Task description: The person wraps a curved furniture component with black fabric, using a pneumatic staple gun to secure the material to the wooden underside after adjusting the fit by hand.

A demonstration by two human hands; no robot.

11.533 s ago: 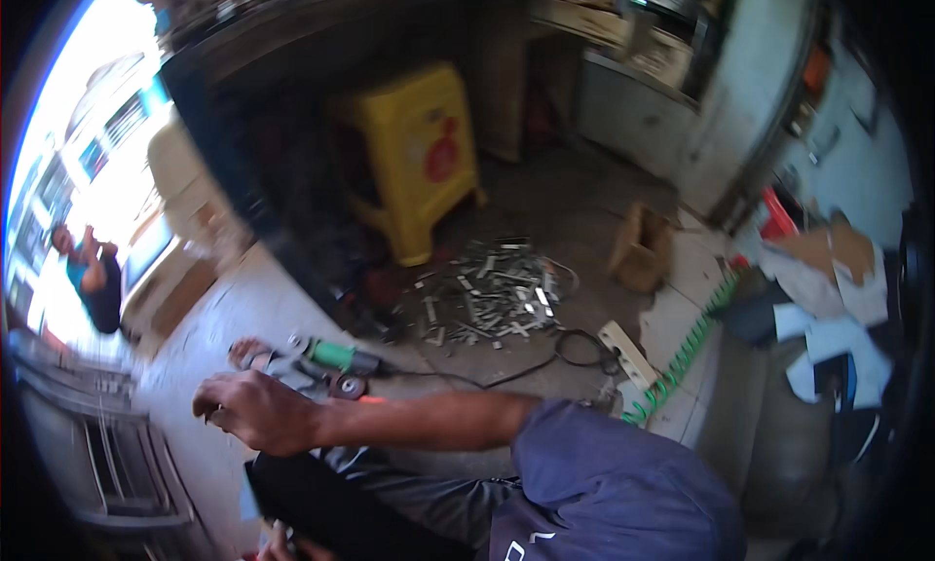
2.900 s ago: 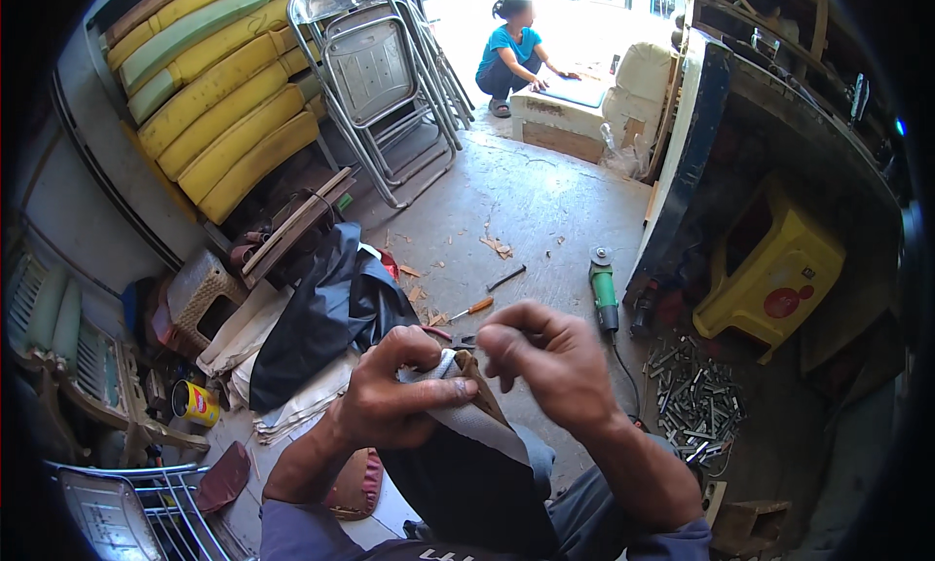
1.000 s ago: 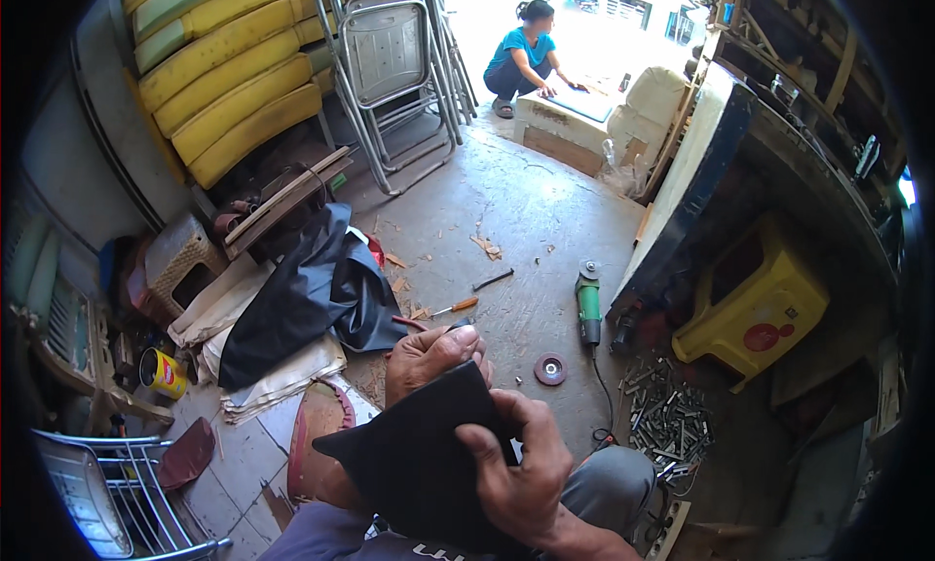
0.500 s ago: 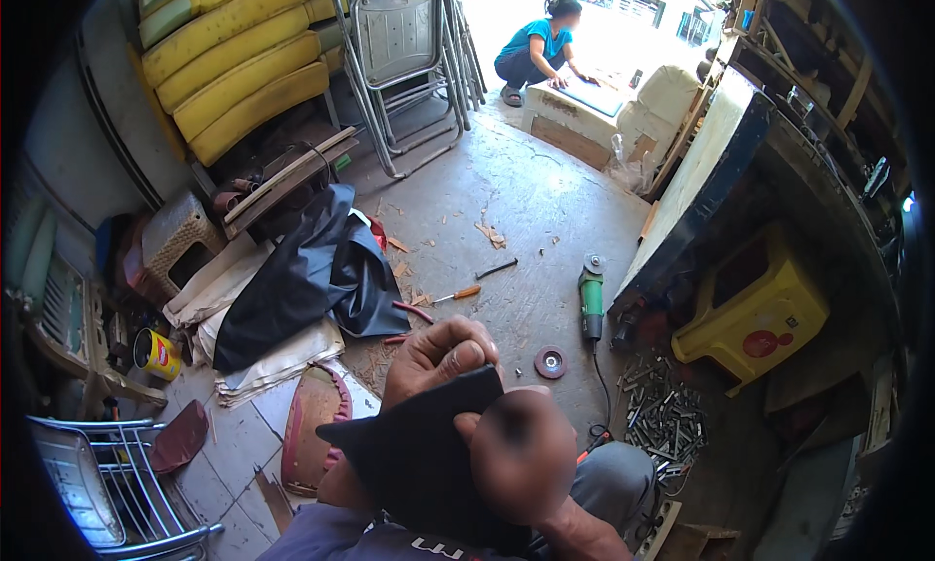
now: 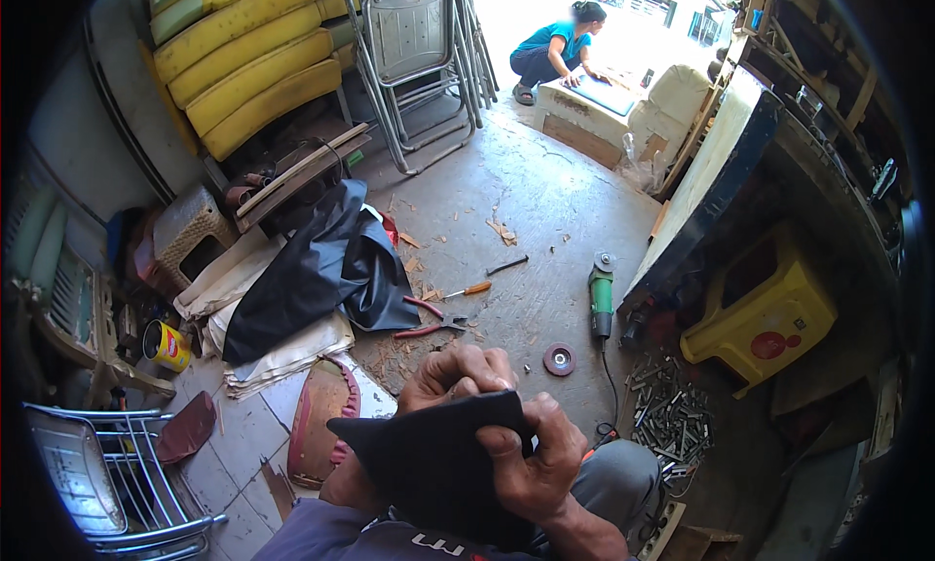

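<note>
A black piece of material, flat and pointed at its left corner point(image 5: 429, 454), stands tilted close in front of my body. My left hand point(image 5: 453, 374) is behind its upper edge, fingers curled and closed on that edge. My right hand point(image 5: 541, 454) pinches the upper right corner, thumb on the near face and fingers bent over the far side. Most of my left palm is hidden behind the piece. Just beyond my left hand, red-handled pliers point(image 5: 429, 325) lie on the floor beside a screwdriver point(image 5: 469, 289) with an orange handle.
A green angle grinder point(image 5: 602, 298) and a grinding disc point(image 5: 559, 359) lie ahead. Right of them is a pile of small metal pieces point(image 5: 672, 415) and a yellow plastic stool point(image 5: 765, 313). Black sheeting point(image 5: 302, 279) lies left. Folding chairs point(image 5: 409, 45) stand far; a person point(image 5: 555, 55) squats beyond.
My right hand has turned, its fingers now showing at the upper right corner of the black piece. My left hand sits lower in view, and the pliers show fully beyond it.
</note>
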